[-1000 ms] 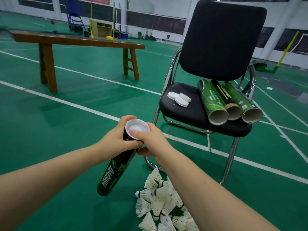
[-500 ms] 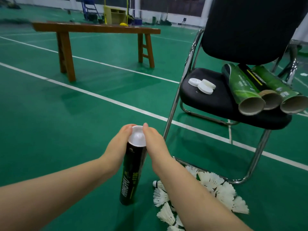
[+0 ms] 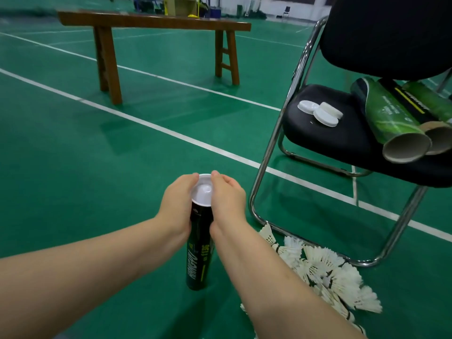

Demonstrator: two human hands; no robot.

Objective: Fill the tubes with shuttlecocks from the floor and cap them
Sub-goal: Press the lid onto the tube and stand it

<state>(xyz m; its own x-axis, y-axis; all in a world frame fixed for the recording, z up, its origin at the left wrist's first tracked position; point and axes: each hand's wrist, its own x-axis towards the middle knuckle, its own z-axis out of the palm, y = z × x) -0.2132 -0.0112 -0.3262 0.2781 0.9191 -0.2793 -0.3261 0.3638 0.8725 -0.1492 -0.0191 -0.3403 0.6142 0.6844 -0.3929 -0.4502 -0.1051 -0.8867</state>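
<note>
A black shuttlecock tube (image 3: 198, 260) stands upright on the green floor with a white cap (image 3: 202, 190) on its top. My left hand (image 3: 176, 204) grips the tube's top from the left, and my right hand (image 3: 226, 199) grips it from the right, fingertips on the cap's rim. Several white shuttlecocks (image 3: 325, 270) lie in a heap on the floor to the right. On the chair seat (image 3: 318, 133) lie three white caps (image 3: 320, 113) and three open tubes, two green (image 3: 389, 121) and one black (image 3: 411, 104).
The black chair's chrome frame (image 3: 266, 152) stands close on the right, its foot bar by the shuttlecocks. A wooden bench (image 3: 151, 23) stands further back on the left. White court lines (image 3: 146, 123) cross the floor.
The tube went from tilted in the air to standing upright on the floor. The cap, seen open side up a second ago, now sits on the tube's top. Both hands stayed on it.
</note>
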